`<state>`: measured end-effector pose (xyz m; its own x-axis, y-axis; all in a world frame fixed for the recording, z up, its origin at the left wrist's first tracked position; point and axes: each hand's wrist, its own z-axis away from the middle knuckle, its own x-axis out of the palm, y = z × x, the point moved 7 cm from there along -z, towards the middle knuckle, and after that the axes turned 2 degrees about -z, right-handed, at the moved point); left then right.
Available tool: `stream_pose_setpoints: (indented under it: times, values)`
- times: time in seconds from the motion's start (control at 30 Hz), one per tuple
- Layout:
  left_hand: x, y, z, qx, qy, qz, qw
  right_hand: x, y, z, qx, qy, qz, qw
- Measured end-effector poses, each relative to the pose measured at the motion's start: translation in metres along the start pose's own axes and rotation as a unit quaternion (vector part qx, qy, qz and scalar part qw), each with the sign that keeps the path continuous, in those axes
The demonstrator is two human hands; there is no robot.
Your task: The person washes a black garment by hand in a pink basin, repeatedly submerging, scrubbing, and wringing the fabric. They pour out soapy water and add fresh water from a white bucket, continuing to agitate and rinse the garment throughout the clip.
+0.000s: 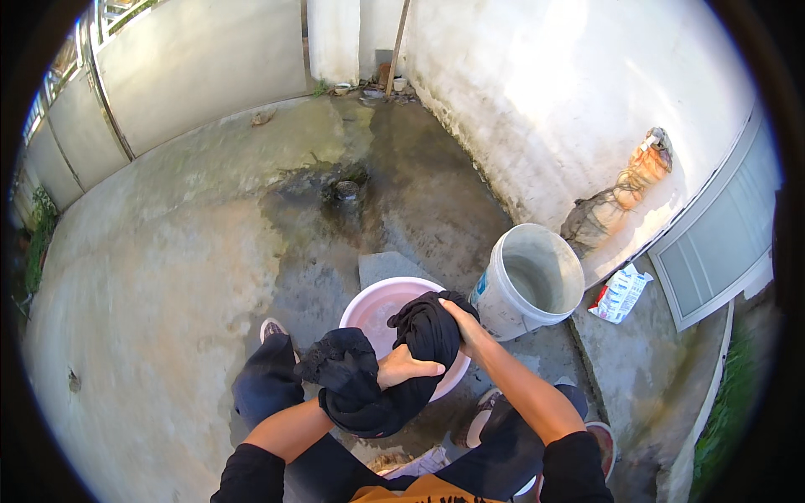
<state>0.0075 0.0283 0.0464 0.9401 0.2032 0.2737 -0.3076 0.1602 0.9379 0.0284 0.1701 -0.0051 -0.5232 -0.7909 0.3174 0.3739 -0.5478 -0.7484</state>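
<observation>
A bunched, twisted black cloth (427, 327) is gripped in both hands above a pink plastic basin (361, 311). My left hand (402, 366) closes around its middle, thumb pointing right, and part of the cloth drapes over that wrist. On the right side, my right hand (464, 327) clasps the bundle with its thumb on top. The basin stands on the wet concrete between my feet and holds pale, cloudy water. Cloth and forearms hide the basin's near part.
A large white plastic bucket (503, 308) stands right of the basin. Beyond it, a plastic packet (621, 293) lies by a framed glass panel (717, 220). Ahead is a drain hole (346, 190) in the concrete floor (170, 302). A bundle (619, 195) leans on the wall.
</observation>
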Motion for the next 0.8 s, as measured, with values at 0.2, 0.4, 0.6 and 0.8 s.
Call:
stream_pose_setpoints:
  times: [0.2, 0.4, 0.6, 0.8]
  values:
    - [-0.003, 0.048, 0.013, 0.064, 0.03, 0.088, 0.994, 0.0, 0.0, 0.033, 0.074, -0.052, -0.042, 0.995]
    - [-0.015, 0.073, 0.012, 0.117, 0.05, 0.06, 0.99, -0.028, -0.045, 0.081, 0.082, 0.058, 0.307, 0.946]
    - [-0.013, 0.075, 0.005, 0.132, 0.042, 0.009, 0.99, 0.044, -0.132, 0.133, -0.417, 0.061, 0.406, 0.811]
    - [-0.017, 0.078, 0.006, 0.121, 0.051, 0.005, 0.991, 0.069, -0.133, 0.118, -0.404, 0.04, 0.49, 0.771]
